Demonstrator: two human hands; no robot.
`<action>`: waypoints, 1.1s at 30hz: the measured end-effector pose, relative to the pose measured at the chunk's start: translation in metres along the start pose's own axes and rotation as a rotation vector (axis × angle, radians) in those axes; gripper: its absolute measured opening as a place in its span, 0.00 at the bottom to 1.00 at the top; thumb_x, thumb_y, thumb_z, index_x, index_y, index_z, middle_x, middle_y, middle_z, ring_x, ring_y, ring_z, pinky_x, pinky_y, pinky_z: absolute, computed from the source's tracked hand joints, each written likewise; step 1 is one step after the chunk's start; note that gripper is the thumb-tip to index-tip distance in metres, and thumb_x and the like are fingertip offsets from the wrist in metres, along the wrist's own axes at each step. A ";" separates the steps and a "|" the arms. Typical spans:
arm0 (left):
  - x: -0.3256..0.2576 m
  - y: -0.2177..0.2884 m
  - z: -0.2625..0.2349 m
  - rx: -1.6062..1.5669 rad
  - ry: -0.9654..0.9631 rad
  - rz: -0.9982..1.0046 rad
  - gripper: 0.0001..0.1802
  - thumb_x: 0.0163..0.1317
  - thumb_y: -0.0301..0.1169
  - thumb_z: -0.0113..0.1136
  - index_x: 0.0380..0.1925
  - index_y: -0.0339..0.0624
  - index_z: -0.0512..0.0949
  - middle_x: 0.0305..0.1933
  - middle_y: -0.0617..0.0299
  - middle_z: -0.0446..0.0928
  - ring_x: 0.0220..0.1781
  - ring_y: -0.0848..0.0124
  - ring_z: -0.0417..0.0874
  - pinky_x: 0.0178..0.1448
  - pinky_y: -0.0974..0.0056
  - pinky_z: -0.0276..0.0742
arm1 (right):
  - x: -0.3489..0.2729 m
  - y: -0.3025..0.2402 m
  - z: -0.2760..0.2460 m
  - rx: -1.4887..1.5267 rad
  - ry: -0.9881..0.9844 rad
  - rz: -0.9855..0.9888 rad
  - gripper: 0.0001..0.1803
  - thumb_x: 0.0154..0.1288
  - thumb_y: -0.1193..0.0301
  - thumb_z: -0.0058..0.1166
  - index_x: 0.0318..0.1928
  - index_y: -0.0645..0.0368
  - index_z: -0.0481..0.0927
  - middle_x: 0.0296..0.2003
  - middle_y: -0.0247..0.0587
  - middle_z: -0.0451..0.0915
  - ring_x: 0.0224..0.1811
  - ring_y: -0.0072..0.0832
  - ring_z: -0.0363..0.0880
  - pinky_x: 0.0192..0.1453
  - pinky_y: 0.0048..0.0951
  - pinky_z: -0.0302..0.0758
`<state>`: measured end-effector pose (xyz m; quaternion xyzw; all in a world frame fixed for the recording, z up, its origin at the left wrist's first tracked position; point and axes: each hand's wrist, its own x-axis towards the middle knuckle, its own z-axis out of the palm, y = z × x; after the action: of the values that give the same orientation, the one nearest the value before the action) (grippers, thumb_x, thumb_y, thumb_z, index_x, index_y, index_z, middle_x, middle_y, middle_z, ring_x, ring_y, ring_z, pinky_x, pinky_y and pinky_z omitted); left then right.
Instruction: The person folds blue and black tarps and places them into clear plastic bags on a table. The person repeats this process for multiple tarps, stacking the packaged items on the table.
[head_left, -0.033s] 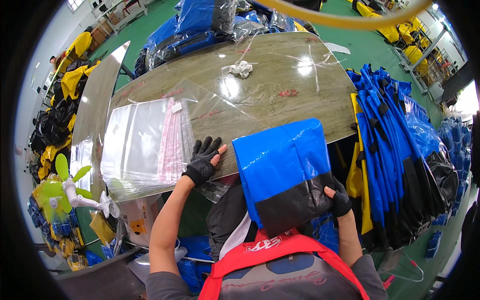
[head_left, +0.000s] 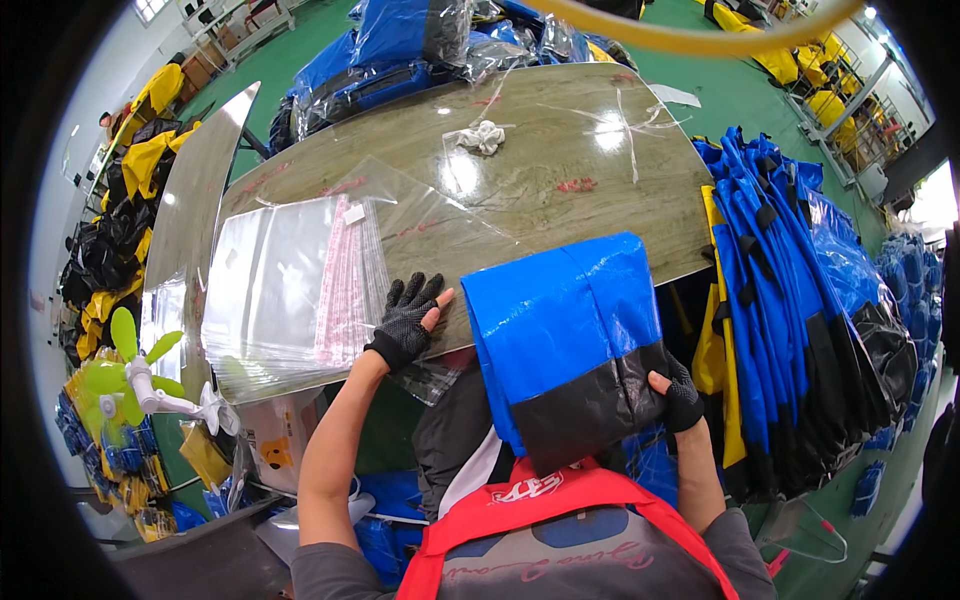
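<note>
A folded blue and black tarpaulin piece [head_left: 570,340] lies partly over the near edge of the table, its black part hanging toward my body. My right hand [head_left: 680,398], in a black fingerless-style glove, grips its right edge, with the thumb on top and the other fingers hidden behind. My left hand [head_left: 408,318], in a dotted black glove with the thumb tip bare, rests on the tabletop with its fingers spread. Beside it is a stack of clear plastic bags [head_left: 270,270] with a pink-printed strip.
The wood-patterned table [head_left: 540,190] carries a crumpled white scrap [head_left: 482,138]. Blue and black pieces [head_left: 770,290] hang at the right. Plastic-wrapped blue bundles [head_left: 400,60] are piled beyond the far edge. A green-bladed fan [head_left: 140,370] stands at the left.
The upper part of the folded tarpaulin has shifted very slightly left and away from me. Both hands keep nearly the same places.
</note>
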<state>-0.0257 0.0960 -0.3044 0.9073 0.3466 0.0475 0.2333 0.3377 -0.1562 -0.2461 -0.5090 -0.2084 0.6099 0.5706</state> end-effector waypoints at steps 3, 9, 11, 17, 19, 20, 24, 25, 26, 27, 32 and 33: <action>0.001 -0.003 -0.007 -0.319 0.055 -0.040 0.32 0.73 0.52 0.29 0.67 0.48 0.66 0.74 0.53 0.57 0.77 0.54 0.50 0.78 0.53 0.34 | 0.005 0.000 0.004 -0.090 -0.024 0.052 0.34 0.55 0.67 0.63 0.63 0.63 0.69 0.52 0.44 0.77 0.53 0.33 0.76 0.62 0.32 0.71; -0.003 0.034 -0.052 -0.247 -0.073 0.138 0.30 0.70 0.50 0.40 0.65 0.46 0.67 0.69 0.50 0.65 0.73 0.54 0.59 0.77 0.51 0.44 | 0.007 0.101 0.032 -0.494 -0.123 -0.029 0.45 0.53 0.57 0.69 0.67 0.64 0.63 0.60 0.51 0.70 0.65 0.39 0.66 0.68 0.37 0.64; -0.020 0.052 -0.056 -0.067 -0.073 0.193 0.31 0.64 0.49 0.52 0.63 0.46 0.69 0.67 0.49 0.67 0.70 0.52 0.65 0.75 0.49 0.50 | 0.015 0.072 0.050 -1.134 -0.267 -0.261 0.43 0.52 0.54 0.70 0.63 0.64 0.68 0.59 0.50 0.72 0.63 0.39 0.68 0.66 0.37 0.65; -0.039 0.082 -0.053 0.073 0.003 0.185 0.28 0.63 0.43 0.56 0.61 0.44 0.70 0.64 0.49 0.70 0.68 0.50 0.66 0.74 0.47 0.52 | 0.171 0.007 0.084 -1.011 -0.030 -0.104 0.31 0.60 0.50 0.61 0.52 0.65 0.76 0.35 0.40 0.82 0.39 0.25 0.79 0.46 0.28 0.74; -0.039 0.087 -0.054 0.091 0.039 0.184 0.28 0.62 0.43 0.57 0.60 0.42 0.70 0.63 0.47 0.70 0.67 0.49 0.66 0.74 0.46 0.53 | 0.201 0.001 0.107 -0.939 -0.293 0.101 0.30 0.56 0.47 0.62 0.44 0.63 0.82 0.34 0.44 0.83 0.37 0.31 0.80 0.44 0.30 0.75; -0.043 0.086 -0.051 0.092 0.062 0.171 0.29 0.62 0.43 0.57 0.60 0.41 0.70 0.64 0.47 0.70 0.68 0.48 0.66 0.74 0.46 0.52 | 0.205 -0.006 0.115 -1.036 -0.439 0.152 0.29 0.55 0.47 0.62 0.42 0.63 0.83 0.35 0.46 0.84 0.36 0.33 0.80 0.44 0.31 0.74; -0.077 0.088 -0.029 0.089 0.185 -0.065 0.30 0.62 0.41 0.57 0.61 0.39 0.68 0.66 0.47 0.68 0.70 0.47 0.63 0.75 0.45 0.50 | 0.198 0.002 0.088 -0.738 -0.429 0.194 0.22 0.61 0.52 0.60 0.43 0.59 0.82 0.36 0.36 0.82 0.41 0.24 0.77 0.46 0.27 0.73; -0.081 0.085 -0.019 0.077 0.227 -0.092 0.30 0.63 0.41 0.57 0.62 0.39 0.68 0.66 0.47 0.67 0.70 0.47 0.63 0.75 0.44 0.49 | 0.185 0.009 0.084 -0.556 -0.421 0.213 0.22 0.61 0.53 0.61 0.44 0.58 0.81 0.37 0.35 0.81 0.42 0.24 0.77 0.48 0.27 0.73; -0.083 0.085 -0.014 0.082 0.250 -0.103 0.30 0.63 0.40 0.56 0.62 0.38 0.68 0.66 0.47 0.67 0.70 0.46 0.62 0.75 0.44 0.49 | 0.171 0.016 0.082 -0.373 -0.407 0.230 0.22 0.61 0.54 0.61 0.46 0.58 0.80 0.38 0.35 0.81 0.43 0.23 0.76 0.49 0.27 0.73; -0.084 0.086 -0.007 0.082 0.270 -0.110 0.30 0.63 0.40 0.56 0.62 0.38 0.68 0.67 0.47 0.67 0.70 0.45 0.62 0.75 0.44 0.49 | 0.155 0.016 0.084 -0.388 -0.385 0.241 0.27 0.60 0.53 0.62 0.52 0.60 0.76 0.44 0.39 0.79 0.48 0.26 0.75 0.52 0.28 0.72; -0.083 0.091 0.009 0.127 0.321 -0.147 0.28 0.65 0.40 0.54 0.62 0.38 0.68 0.69 0.44 0.63 0.71 0.43 0.60 0.75 0.45 0.49 | 0.141 0.034 0.088 -0.401 -0.293 0.118 0.38 0.52 0.52 0.69 0.55 0.69 0.75 0.49 0.51 0.80 0.51 0.35 0.78 0.56 0.32 0.74; -0.080 0.091 0.016 0.004 0.475 -0.185 0.28 0.65 0.39 0.54 0.62 0.37 0.68 0.68 0.42 0.64 0.71 0.44 0.61 0.74 0.47 0.51 | 0.156 0.071 0.065 -0.628 -0.138 -0.019 0.36 0.51 0.53 0.69 0.50 0.72 0.78 0.44 0.55 0.82 0.47 0.38 0.81 0.53 0.33 0.76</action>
<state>-0.0269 -0.0218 -0.2705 0.8356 0.4733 0.2370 0.1471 0.2737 -0.0119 -0.3390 -0.6156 -0.4292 0.5437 0.3758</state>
